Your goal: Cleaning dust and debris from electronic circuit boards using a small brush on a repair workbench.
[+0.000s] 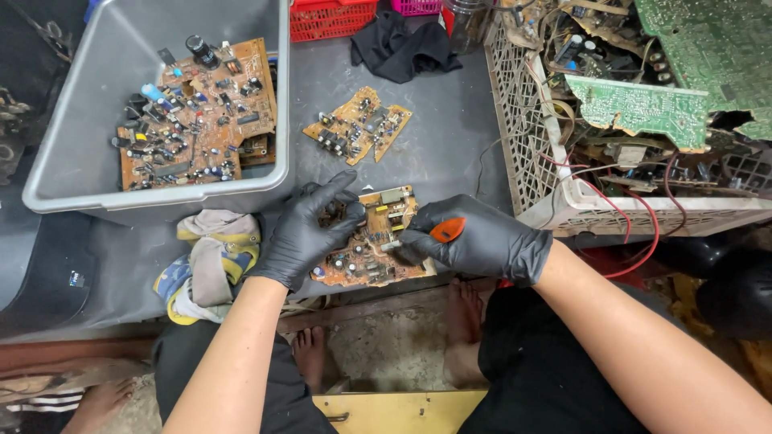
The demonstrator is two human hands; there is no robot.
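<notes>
Broadly, the grey worktable (450,137) carries the big things: a grey plastic tub (88,120) at the left with a large brown circuit board (197,112) lying in it, and a white lattice crate (555,201) at the right heaped with green boards (643,108) and red wires (635,233). A smaller loose board (358,124) lies flat between them, and a crumpled rag (213,257) sits by the table's near edge.

Closer in, the brown circuit board in hand (371,241) is held just above that near edge, components up, its long axis running roughly left to right and tilted slightly. It sits between the two hands, so both are equally near. The left hand (305,233), in a black glove, clamps the board's left end, thumb on top and fingers spread over and under. The right hand (482,237), also gloved, is curled shut round an orange-handled tool (446,231), its tip pointing left onto the board's right half. Both forearms angle inward from below.
</notes>
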